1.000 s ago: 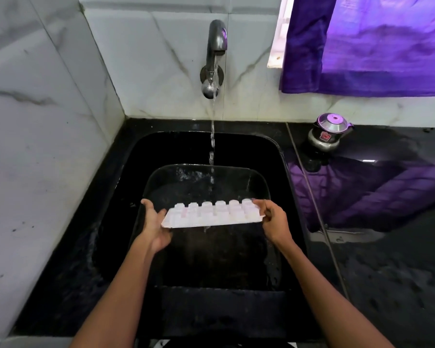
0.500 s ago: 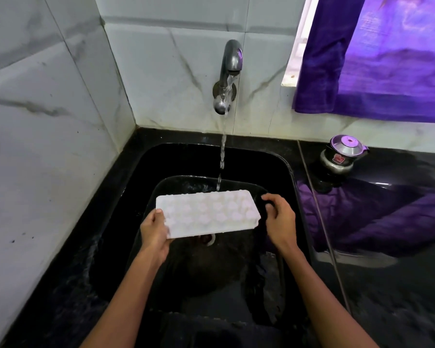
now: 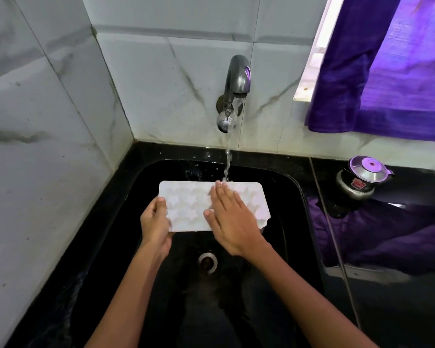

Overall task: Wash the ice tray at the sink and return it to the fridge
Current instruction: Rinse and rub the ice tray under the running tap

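Tray (image 3: 186,204) held over sink (image 3: 274,172), under tap (image 3: 232,94) stream. Left hand (image 3: 156,222) grasps tray's left end. Right hand (image 3: 232,219) flat on tray, fingers straight, fingertips in water.

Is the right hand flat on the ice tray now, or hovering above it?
Touching. The head view shows the right hand lying flat with straight fingers across the ice tray, no gap visible, while the left hand grips its left end.
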`<act>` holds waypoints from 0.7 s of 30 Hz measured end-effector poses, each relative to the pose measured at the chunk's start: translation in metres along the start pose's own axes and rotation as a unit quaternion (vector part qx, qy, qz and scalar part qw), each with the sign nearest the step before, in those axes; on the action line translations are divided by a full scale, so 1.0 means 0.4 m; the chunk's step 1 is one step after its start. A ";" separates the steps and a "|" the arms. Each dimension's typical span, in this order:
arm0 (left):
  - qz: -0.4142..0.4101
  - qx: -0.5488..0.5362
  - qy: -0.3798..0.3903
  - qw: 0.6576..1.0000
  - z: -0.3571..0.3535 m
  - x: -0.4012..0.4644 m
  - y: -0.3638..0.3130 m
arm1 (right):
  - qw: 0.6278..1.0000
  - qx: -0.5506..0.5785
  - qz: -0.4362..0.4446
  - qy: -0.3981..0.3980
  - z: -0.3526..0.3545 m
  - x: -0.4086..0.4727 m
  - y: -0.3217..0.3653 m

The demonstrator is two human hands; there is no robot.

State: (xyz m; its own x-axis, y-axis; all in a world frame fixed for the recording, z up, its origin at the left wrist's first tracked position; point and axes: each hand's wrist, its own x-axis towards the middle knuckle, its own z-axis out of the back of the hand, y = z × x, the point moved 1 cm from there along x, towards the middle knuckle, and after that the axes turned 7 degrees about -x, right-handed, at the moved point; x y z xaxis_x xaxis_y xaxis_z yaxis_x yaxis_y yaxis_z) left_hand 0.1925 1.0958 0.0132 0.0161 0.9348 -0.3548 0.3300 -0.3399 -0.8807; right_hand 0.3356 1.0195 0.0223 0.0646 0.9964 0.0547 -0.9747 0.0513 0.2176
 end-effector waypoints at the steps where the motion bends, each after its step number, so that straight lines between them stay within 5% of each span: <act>1: 0.002 -0.004 -0.008 1.000 0.003 0.011 -0.002 | 1.000 0.001 0.012 0.003 -0.005 -0.006 -0.003; 8: 0.018 -0.014 -0.012 1.000 0.004 0.045 0.001 | 0.987 -0.033 -0.158 -0.009 -0.007 0.037 -0.061; 16: 0.018 -0.022 0.008 1.000 -0.008 0.042 -0.016 | 0.999 -0.036 0.028 -0.012 0.019 0.052 0.016; 21: 0.002 -0.022 0.007 1.000 0.003 0.055 -0.036 | 0.993 -0.038 -0.102 -0.040 0.020 0.033 -0.016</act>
State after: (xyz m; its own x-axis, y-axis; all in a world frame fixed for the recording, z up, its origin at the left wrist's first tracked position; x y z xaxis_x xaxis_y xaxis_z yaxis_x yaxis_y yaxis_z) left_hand 0.1870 1.1211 0.0177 0.0304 0.9348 -0.3538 0.3709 -0.3392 -0.8645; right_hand 0.3445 1.0316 0.0293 0.2771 0.9561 0.0954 -0.9526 0.2604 0.1572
